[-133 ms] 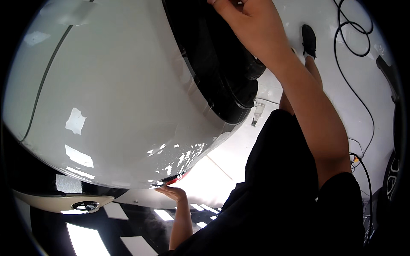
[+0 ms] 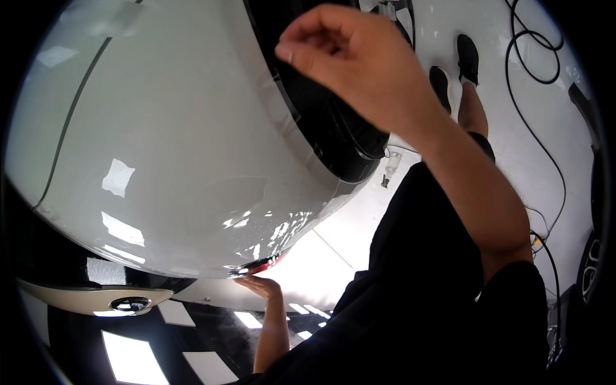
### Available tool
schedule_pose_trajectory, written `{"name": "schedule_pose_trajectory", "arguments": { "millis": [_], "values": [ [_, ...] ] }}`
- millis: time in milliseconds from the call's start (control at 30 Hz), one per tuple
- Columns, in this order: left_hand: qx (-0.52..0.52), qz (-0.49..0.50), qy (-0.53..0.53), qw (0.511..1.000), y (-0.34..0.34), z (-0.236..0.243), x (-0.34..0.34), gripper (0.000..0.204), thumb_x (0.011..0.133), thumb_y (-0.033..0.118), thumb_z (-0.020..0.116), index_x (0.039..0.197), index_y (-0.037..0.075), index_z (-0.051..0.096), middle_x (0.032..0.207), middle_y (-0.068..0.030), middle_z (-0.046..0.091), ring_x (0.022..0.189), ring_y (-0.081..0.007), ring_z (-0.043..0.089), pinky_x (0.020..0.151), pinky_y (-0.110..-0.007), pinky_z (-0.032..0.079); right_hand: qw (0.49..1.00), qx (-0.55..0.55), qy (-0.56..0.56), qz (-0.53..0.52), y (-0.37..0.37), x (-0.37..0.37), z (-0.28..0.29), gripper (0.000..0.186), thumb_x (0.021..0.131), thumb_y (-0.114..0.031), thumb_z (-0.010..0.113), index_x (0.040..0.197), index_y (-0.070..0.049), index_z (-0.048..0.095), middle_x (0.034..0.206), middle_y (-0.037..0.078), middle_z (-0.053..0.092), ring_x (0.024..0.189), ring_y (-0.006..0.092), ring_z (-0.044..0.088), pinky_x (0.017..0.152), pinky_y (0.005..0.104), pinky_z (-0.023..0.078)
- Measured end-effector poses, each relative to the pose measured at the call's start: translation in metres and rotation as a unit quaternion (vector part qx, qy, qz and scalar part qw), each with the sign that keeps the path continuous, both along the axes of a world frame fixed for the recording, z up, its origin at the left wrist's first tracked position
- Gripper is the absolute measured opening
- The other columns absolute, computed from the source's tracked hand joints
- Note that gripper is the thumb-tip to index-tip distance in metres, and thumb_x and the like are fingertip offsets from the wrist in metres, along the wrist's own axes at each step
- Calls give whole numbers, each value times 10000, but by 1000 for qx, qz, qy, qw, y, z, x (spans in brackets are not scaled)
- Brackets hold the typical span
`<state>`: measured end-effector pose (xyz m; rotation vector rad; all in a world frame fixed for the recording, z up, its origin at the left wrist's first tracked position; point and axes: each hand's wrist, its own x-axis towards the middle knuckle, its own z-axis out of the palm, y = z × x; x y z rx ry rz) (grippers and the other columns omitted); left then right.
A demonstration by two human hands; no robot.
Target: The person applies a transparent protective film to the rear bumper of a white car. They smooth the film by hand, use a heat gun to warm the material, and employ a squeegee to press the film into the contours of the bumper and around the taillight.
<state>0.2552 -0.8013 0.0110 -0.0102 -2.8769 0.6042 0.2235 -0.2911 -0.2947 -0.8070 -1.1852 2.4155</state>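
A white, glossy curved car body [image 2: 160, 109] fills the left half, with wet-looking patches near its lower rim and black trim [image 2: 350, 168] along its right side. My right hand [image 2: 340, 58] is raised above the dark trim, thumb and index curled together in a pinch; whatever they hold, if anything, is too small to make out. My left hand [image 2: 262, 288] has its fingers stretched out flat against the lower edge of the body, just beside a red lamp [image 2: 273, 262].
Another person's bare leg [image 2: 473, 109] and dark shoe [image 2: 468, 54] show upper right. A coiled black hose [image 2: 539, 58] lies on the pale floor [image 2: 487, 25], and a small clear bottle [image 2: 391, 167] lies beside the car. Bright panels show in a dark glossy surface [image 2: 70, 333] below.
My right hand has moved down and left from the top edge, bringing all its fingers into view. Another dark shoe now shows. My left hand stays at the body's edge.
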Motion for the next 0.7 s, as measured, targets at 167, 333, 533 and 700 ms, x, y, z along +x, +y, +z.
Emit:
{"name": "schedule_pose_trajectory", "arguments": {
  "millis": [167, 333, 533, 700],
  "values": [
    [10, -6, -23, 1000, 7, -5, 0, 871, 1087, 611, 187, 1599, -94, 162, 1627, -364, 197, 1522, -496, 222, 1249, -553, 187, 995, -99, -6, -3, 0, -1, 15, 305, 922, -274, 797, 989, 13, 720, 809, 63, 704, 736, 118, 670, 680, 233, 536],
    [6, -11, -29, 1000, -2, -1, 1, 842, 1105, 554, 204, 1590, -130, 126, 1652, -372, 125, 1559, -470, 146, 1274, -527, 142, 987, -153, -17, 35, 6, -11, 15, 290, 949, -290, 777, 920, -11, 705, 762, 20, 664, 670, 74, 563, 651, 231, 468],
    [3, -54, -48, 997, 8, 0, -1, 812, 1101, 562, 192, 1606, -73, 173, 1639, -345, 182, 1528, -484, 207, 1245, -561, 185, 988, -156, -9, 9, -2, -14, 17, 226, 969, -233, 761, 924, -21, 697, 753, -5, 646, 687, 62, 547, 640, 230, 446],
    [26, -53, -61, 996, 21, 1, -1, 798, 1108, 543, 210, 1604, -80, 149, 1634, -351, 185, 1527, -499, 201, 1249, -556, 175, 972, -234, 1, 15, -12, -18, 17, 198, 1001, -210, 727, 946, -34, 657, 777, -35, 592, 704, 49, 506, 649, 215, 412]
  ]
}}
